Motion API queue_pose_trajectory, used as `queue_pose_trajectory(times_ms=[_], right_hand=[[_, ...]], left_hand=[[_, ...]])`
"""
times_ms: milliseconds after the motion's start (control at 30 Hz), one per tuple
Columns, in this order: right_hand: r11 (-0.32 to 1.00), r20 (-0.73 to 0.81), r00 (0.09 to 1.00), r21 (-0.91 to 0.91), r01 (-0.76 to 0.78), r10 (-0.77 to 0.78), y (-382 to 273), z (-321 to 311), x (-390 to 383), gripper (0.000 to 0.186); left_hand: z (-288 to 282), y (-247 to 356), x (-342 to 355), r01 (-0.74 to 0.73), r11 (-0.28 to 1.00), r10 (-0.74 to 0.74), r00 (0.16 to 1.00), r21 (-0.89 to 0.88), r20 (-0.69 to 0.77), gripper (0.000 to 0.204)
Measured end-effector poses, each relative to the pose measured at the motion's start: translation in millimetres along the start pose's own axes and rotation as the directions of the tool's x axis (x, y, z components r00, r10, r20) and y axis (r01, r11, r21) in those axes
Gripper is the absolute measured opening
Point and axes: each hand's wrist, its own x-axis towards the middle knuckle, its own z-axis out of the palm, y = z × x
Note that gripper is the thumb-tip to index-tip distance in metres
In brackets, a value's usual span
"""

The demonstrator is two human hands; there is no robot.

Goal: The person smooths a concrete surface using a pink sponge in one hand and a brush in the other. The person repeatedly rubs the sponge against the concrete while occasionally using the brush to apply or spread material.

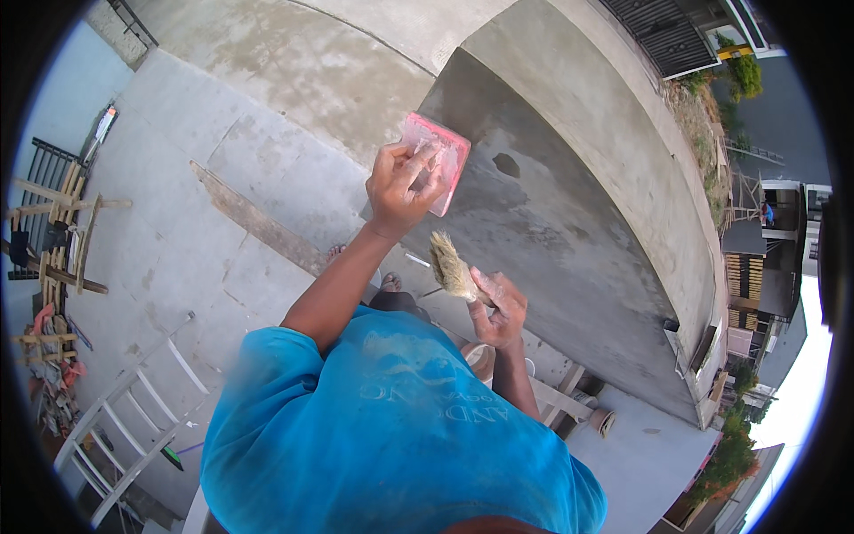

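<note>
My left hand (pixel 400 189) is wrapped round the back of a pink, square-cornered plastering float (pixel 456 158). The float lies at the far left end of a grey plastered wall (pixel 569 222), seemingly flat against it. Whitish dust or mortar covers the fingers. Closer to my body, my right hand (pixel 502 311) grips a brush with pale, bushy bristles (pixel 451 265). Its bristles point toward the left and away from me, apart from the float. A dark irregular patch (pixel 506 165) marks the plaster right of the float.
A bucket (pixel 480 360) stands beside my right forearm, near a wooden bench-like frame (pixel 560 400). On the concrete floor lies a long weathered plank (pixel 253 218) at the left. A pale ladder (pixel 133 414) is at the lower left, with stacked timber (pixel 64 227) beyond it.
</note>
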Motion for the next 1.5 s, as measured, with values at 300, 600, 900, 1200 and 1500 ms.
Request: queue_pose_trajectory(times_ms=[300,600,900,1200,1500], right_hand=[[1.0,0.016,1.0,0.009,0.025,-0.025,-2,6,5,0.051],[1.0,0.03,1.0,-0.023,0.006,-0.006,-7,8,10,0.05],[1.0,0.017,1.0,-0.02,0.014,-0.014,-2,13,11,0.05],[0.998,-0.257,0.965,-0.036,-0.055,0.044,10,-5,-4,0.037],[0.99,-0.428,0.903,-0.136,-0.023,-0.038,29,-15,49,0.032]], left_hand=[[-18,55,82,-0.018,0.986,0.008,0.998,0.165,0.06,0.053],[-47,75,82,0.03,0.975,-0.063,0.988,0.219,0.145,0.053],[-43,69,80,0.073,0.951,-0.187,0.91,0.301,0.37,0.048],[-102,-56,40,0.73,0.406,-0.379,0.682,-0.55,0.625,0.043],[-88,-87,89,0.585,0.103,-0.155,0.808,-0.804,0.568,0.045]])
